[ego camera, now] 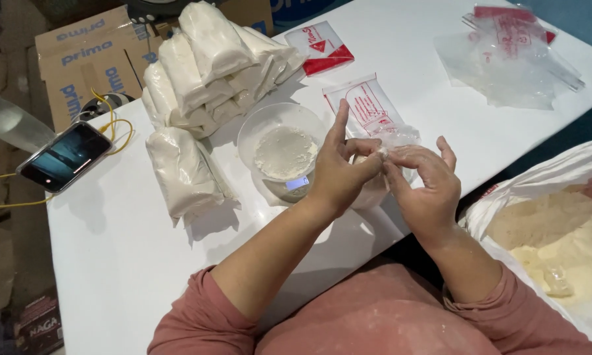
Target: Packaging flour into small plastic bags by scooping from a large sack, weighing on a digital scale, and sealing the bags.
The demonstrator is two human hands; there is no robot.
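The mouth of a small clear bag (375, 172), filled with white powder, is being closed; it is held just above the desk (112, 250), at about four o'clock from the scale bowl (283, 141). The neck of the bag is pinched between the thumb and forefinger of the left hand (338, 174), whose other fingers are fanned upward. The right hand (427, 187) is met at the same spot, its fingertips nipped on the neck as well, the palm turned inward and the remaining fingers loosely curled. Both grips are thus nearly closed on thin plastic. The step is judged to be twisting or knotting; a firm pinch would be called for next, so that no powder is spilled. Finished packets (204, 72) are stacked at eleven o'clock, empty printed bags (368, 105) lie at twelve, and an open sack of powder (559, 236) sits at three.
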